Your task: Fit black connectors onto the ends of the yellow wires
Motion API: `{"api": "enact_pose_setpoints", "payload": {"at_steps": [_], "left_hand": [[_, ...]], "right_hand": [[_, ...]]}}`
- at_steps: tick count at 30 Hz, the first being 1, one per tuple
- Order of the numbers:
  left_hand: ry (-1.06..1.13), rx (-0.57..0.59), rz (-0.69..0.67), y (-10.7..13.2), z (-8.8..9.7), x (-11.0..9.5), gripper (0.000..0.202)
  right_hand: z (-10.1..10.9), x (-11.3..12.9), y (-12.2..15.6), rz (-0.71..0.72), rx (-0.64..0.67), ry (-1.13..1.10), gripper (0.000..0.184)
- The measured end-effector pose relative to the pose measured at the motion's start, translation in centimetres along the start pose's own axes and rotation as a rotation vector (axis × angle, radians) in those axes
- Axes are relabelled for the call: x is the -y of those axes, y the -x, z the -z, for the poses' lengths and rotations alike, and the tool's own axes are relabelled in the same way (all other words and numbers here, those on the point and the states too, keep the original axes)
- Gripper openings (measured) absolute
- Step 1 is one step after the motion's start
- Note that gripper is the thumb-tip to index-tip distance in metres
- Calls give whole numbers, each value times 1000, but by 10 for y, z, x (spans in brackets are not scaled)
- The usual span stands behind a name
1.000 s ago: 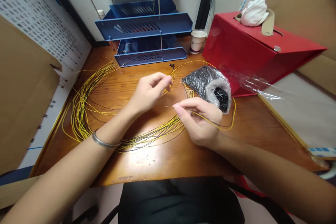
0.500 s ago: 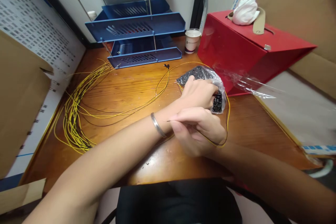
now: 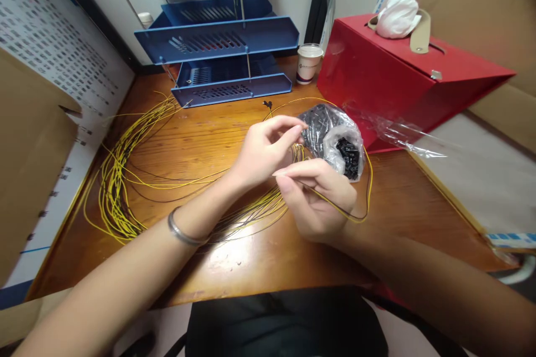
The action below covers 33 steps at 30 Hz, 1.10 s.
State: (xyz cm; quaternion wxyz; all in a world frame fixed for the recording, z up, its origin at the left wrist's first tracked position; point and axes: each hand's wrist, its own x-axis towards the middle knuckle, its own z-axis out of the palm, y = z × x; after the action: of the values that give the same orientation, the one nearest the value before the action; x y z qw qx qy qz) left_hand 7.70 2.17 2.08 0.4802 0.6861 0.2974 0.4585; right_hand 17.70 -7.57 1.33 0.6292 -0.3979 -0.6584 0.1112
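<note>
— Yellow wire everywhere. What do our hands have?

— Our right hand [image 3: 318, 201] pinches one thin yellow wire [image 3: 339, 209] between thumb and forefinger, its bare tip poking out leftward toward our left hand [image 3: 263, 150]. The wire trails away to the right of that hand in a loop. Our left hand is closed at the fingertips just above and left of the wire tip, as if holding something tiny; we cannot make out what.

— Where do the small parts come from?

— A crinkled clear plastic bag [image 3: 330, 134] of little black pieces lies just beyond both hands, its mouth folded open toward us.

— How far along does the work look?

— We judge it early to middling. A big tangled bundle of yellow and dark wires [image 3: 117, 189], thin and springy, sprawls far to the left of our left hand. One wire end beyond the hands carries a small black fitting [image 3: 266, 104]. Most ends look bare, though they are too fine to be sure.

— What else is around?

— A glossy wooden desk [image 3: 259, 256] under us, stacked blue slotted letter trays [image 3: 226, 39] at the back, a paper cup [image 3: 309, 63], and a smooth red box [image 3: 402, 83] beyond the right hand.
</note>
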Motion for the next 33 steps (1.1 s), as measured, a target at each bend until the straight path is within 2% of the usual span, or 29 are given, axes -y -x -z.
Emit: {"api": "enact_pose_setpoints", "payload": {"at_steps": [5,10,14,18,25,33], "left_hand": [[-54,-56,54,29,34,-1,19],[-32,-183,14,36,45,5,24],[5,-220,38,38,48,12,29],[50,-202,45,40,49,11,29],[-4,-103,2,47,44,6,17],[74,-124,26,47,45,9,25]], "right_hand": [[-8,-13,-2,-174,49,-17,7],[-10,-22,-8,-372,50,-159,13],[-8,-28,-13,-469,45,-237,18],[-6,-32,-14,-493,37,-226,19],[-5,-29,-15,-470,35,-147,16],[-5,-25,-16,-449,38,-65,15]]}}
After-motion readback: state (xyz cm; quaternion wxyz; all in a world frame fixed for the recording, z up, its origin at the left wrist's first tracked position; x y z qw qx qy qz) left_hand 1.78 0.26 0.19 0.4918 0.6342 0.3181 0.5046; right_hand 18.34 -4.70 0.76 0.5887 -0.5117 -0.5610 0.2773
